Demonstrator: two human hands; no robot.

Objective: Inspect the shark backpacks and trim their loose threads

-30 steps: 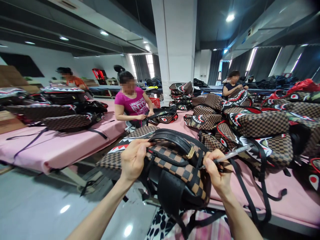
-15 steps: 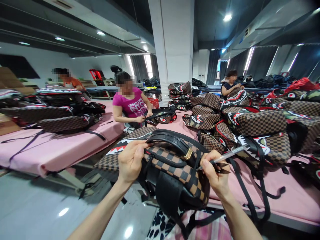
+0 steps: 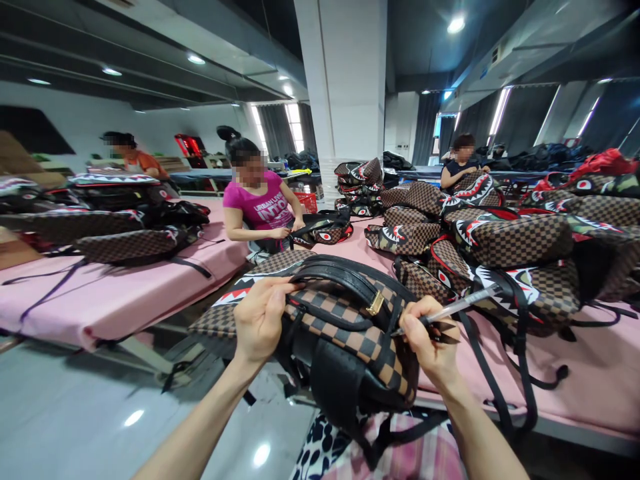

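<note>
A brown checkered backpack [image 3: 345, 331] with a black handle [image 3: 345, 275] and gold buckle lies across my lap and the table edge. My left hand [image 3: 260, 320] is closed on its top edge, near the handle's left end; the fingertips are partly hidden. In my right hand [image 3: 429, 333] is a clear-barrelled pen [image 3: 463, 305], its tip at the checkered panel right of the buckle. A dark pointed thing [image 3: 447, 331] juts out from under the same hand; its kind I cannot make out. Black straps hang from the backpack toward my lap.
Checkered shark-mouth backpacks [image 3: 515, 240] are heaped on the pink table [image 3: 580, 380] at right. More lie on another pink-covered table [image 3: 100, 300] at left. A co-worker in a magenta shirt [image 3: 260, 203] handles a bag opposite; two other people work farther back.
The view has shifted slightly. Both hands keep their hold, and the pen tip stays at nearly the same spot on the backpack.
</note>
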